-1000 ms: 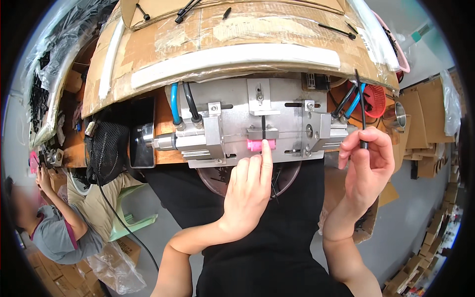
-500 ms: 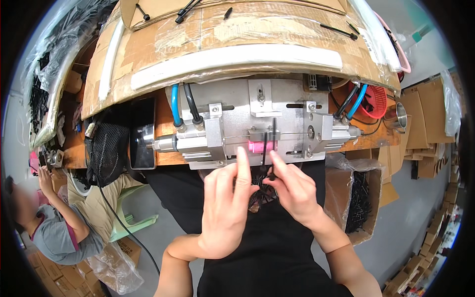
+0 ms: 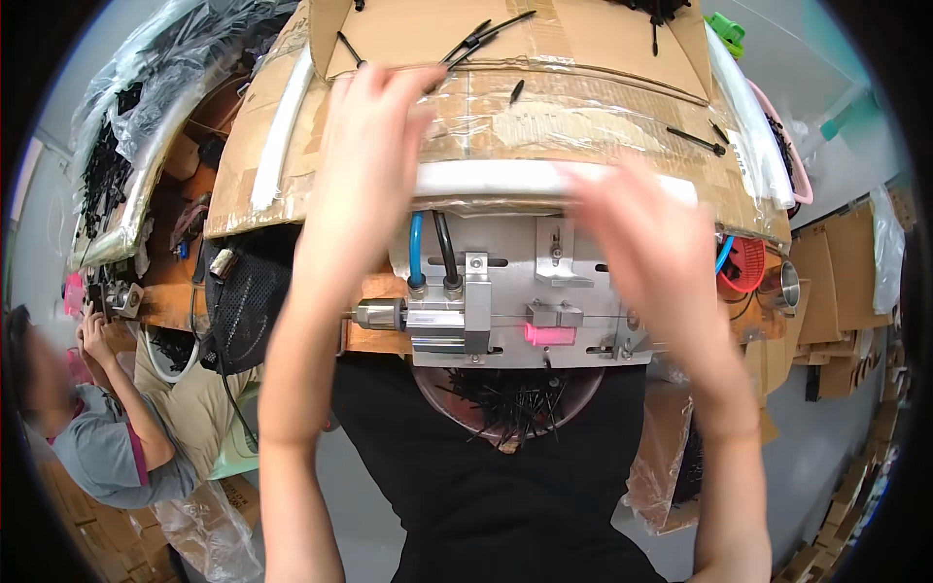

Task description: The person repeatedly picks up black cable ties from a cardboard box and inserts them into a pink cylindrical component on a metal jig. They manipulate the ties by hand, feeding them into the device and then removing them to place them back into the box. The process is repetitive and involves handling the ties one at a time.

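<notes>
My left hand (image 3: 374, 146) is raised to the taped cardboard shelf (image 3: 583, 107), fingers stretched out next to loose black cable ties (image 3: 481, 37); I see nothing in it. My right hand (image 3: 646, 257) is lifted in front of the shelf's white edge and is badly motion-blurred, so its grip is unclear. Below both hands sits a metal fixture (image 3: 505, 291) with a pink block (image 3: 549, 335) at its front. Under the fixture, a round bowl (image 3: 442, 400) holds several black cable ties.
Blue and black hoses (image 3: 428, 248) run into the fixture's top. A black mesh bag (image 3: 243, 301) hangs at the left, a red basket (image 3: 746, 264) at the right. Another person (image 3: 92, 428) in a grey shirt works at lower left. Cardboard boxes (image 3: 826, 301) stand at the right.
Both hands have left the pink block at the fixture's front and swung up to the cardboard shelf. The black cable tie seen in my right hand earlier is no longer visible there.
</notes>
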Demonstrator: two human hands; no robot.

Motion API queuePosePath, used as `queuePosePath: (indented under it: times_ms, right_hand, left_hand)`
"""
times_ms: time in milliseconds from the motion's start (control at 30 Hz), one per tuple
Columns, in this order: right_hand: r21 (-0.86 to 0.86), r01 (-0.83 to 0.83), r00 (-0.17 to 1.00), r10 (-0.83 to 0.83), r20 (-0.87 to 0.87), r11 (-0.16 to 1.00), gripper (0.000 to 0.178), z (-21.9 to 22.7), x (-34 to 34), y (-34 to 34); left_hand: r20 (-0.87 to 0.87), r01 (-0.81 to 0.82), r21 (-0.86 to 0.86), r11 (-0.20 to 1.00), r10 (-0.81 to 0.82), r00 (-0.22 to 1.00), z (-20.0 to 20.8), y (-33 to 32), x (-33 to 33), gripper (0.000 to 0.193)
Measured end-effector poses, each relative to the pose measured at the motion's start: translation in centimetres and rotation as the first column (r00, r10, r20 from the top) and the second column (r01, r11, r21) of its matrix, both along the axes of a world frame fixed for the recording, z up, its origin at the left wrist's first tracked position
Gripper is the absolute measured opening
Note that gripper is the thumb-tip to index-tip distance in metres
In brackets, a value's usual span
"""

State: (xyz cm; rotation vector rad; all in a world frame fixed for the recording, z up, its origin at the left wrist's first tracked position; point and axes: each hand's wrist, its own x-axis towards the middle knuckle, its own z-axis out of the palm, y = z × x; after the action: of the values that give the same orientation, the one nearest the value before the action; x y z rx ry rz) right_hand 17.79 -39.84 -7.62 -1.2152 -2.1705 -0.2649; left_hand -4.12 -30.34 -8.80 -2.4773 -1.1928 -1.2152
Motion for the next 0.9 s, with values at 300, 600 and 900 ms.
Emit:
queuePosePath:
  times_ms: [300,600,900]
  right_hand:
    - [-0.308,0.002,0.965,0.079,0.250,0.951,0.016,2.4,2.5,18.6]
    - [0.307,0.061,0.998,-0.057,-0.021,0.950,0.014,2.5,6.9,8.3]
    - [-0.119,0.141,0.621,-0.181,-0.762,0.983,0.026,1.3,8.9,-4.0]
  left_hand:
    - [-0.055,0.155,-0.392,0.907,-0.191,0.980,0.4,5.4,2.3,0.024]
    - [0.030,0.166,-0.553,0.817,-0.180,0.983,1.5,3.5,2.9,0.017]
    - [0.008,0.097,-0.064,0.993,-0.097,0.995,-1.9,-10.5,3.9,0.066]
